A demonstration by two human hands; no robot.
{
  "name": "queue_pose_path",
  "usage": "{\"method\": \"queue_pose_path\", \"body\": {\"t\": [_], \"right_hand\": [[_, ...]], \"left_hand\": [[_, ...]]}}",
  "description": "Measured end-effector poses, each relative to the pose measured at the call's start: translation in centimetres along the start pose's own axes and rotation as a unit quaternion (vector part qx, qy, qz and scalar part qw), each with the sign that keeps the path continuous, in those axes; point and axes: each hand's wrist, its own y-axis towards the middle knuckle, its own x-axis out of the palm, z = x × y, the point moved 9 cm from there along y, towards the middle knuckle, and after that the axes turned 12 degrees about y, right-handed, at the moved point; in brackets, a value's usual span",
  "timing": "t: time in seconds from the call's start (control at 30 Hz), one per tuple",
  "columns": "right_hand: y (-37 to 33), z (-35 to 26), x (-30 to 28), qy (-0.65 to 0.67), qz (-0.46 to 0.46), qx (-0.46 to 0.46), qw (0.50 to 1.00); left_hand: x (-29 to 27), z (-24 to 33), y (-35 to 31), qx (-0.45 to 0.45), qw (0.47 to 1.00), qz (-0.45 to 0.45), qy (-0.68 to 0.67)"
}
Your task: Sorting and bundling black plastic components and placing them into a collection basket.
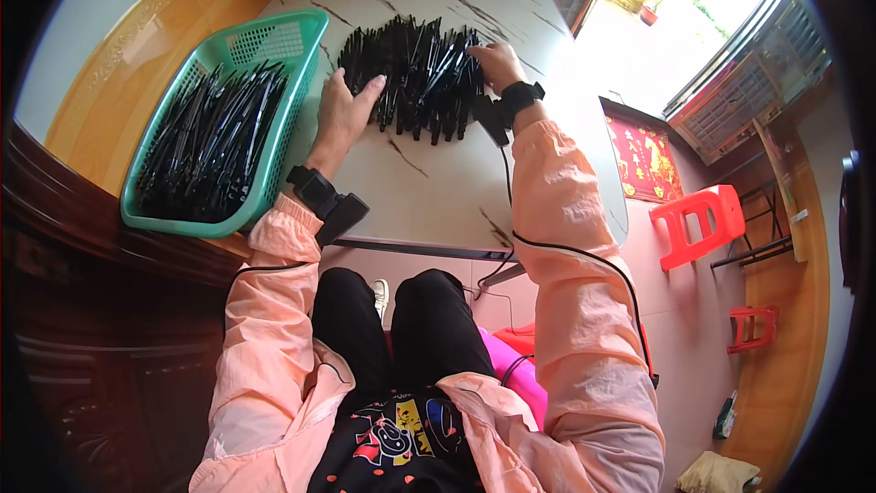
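Note:
A wide pile of thin, glossy black pen-like sticks lies on the marble-patterned table, most of them pointing away from me. At its left end rests my left hand, open, with the thumb spread from the fingers and touching the sticks' edge. My right hand is against the right end of the pile, fingers bent, their tips partly hidden; whether it grips any stick cannot be made out. Left of the pile, a green plastic basket holds many more of the same black sticks.
Dark straps with box-shaped devices circle both wrists, and a black cable hangs from the right one. A red stool stands right of the table, a smaller red stool farther right. A red mat lies by the doorway.

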Motion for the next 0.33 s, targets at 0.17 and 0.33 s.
{"method": "queue_pose_path", "body": {"t": [0.17,0.33], "right_hand": [[-1.5,-2.9,2.2,-0.096,0.009,-0.043,0.994],[-2.8,-2.3,3.6,-0.175,0.078,-0.013,0.981]], "left_hand": [[0.5,0.2,0.2,0.0,0.994,-0.094,0.054],[0.2,1.7,-0.3,-0.028,0.99,-0.055,0.127]]}}
